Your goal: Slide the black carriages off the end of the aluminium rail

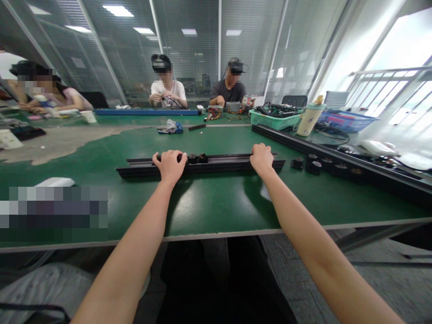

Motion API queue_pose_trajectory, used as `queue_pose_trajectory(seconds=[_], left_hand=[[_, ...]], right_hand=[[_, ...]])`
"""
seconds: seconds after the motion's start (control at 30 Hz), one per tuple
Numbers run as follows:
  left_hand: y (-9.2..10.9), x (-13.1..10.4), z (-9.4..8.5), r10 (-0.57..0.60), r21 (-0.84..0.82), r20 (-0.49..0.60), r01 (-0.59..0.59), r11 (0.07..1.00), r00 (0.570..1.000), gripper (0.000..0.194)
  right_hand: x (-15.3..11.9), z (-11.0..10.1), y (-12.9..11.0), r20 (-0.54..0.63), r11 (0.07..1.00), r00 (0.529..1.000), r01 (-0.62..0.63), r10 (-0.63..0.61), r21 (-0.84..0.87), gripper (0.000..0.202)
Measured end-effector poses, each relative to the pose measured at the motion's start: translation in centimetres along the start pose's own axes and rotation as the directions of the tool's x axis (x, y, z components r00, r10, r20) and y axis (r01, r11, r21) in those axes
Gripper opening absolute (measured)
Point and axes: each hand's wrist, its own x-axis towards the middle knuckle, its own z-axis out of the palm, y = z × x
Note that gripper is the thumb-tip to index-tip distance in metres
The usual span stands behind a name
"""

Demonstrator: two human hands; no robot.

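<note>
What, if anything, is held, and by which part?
The black rail: right hand near its right end, left hand left of its middle. Whether the left also grips anything inside the rail is hidden.

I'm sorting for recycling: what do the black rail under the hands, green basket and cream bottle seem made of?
The black rail: probably dark-coated metal, satin, given its crisp edges and channel's grey sheen; plastic is possible.
The green basket: likely moulded plastic, slightly glossy, by its perforated wall.
The cream bottle: smooth painted metal or plastic; its even colour leaves that open.
</note>
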Motion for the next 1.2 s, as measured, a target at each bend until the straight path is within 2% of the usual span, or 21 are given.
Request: queue_pose_trajectory(seconds=[1.2], left_hand=[[-0.09, -0.02, 0.03, 0.008, -0.005, -0.009, -0.008, 1.0, 1.0, 0.031]], right_hand=[[0.37, 0.65, 0.41, -0.018, 0.998, 0.998, -0.055, 0.056, 0.036, 0.044]])
